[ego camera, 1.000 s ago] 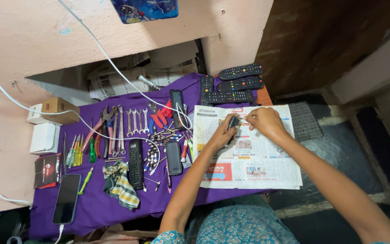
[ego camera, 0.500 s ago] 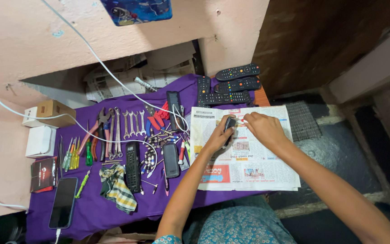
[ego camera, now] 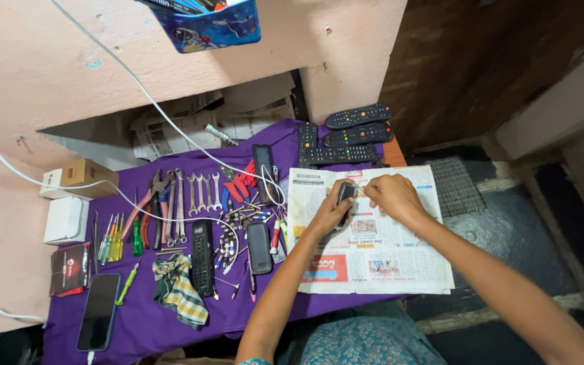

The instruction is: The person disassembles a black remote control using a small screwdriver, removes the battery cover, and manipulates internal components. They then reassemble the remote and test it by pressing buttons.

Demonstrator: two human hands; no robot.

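Note:
My left hand [ego camera: 327,215] grips a small dark device [ego camera: 346,196], likely a remote or phone part, over a spread newspaper [ego camera: 373,263]. My right hand [ego camera: 390,194] meets it from the right, fingertips pinched at the device's top end. Both hands hover just above the paper's upper half. What the right fingers pinch is too small to tell.
A purple cloth [ego camera: 143,318] covers the table, with wrenches [ego camera: 201,192], pliers [ego camera: 153,199], screwdrivers [ego camera: 113,236], a black remote [ego camera: 202,258], a dark phone [ego camera: 259,247], a checked rag [ego camera: 180,289]. Several remotes [ego camera: 346,135] lie at the back. A smartphone [ego camera: 98,311] and boxes [ego camera: 79,177] sit left.
The hands stay together on the device above the newspaper; the camera view has shifted slightly. No clear change in grip.

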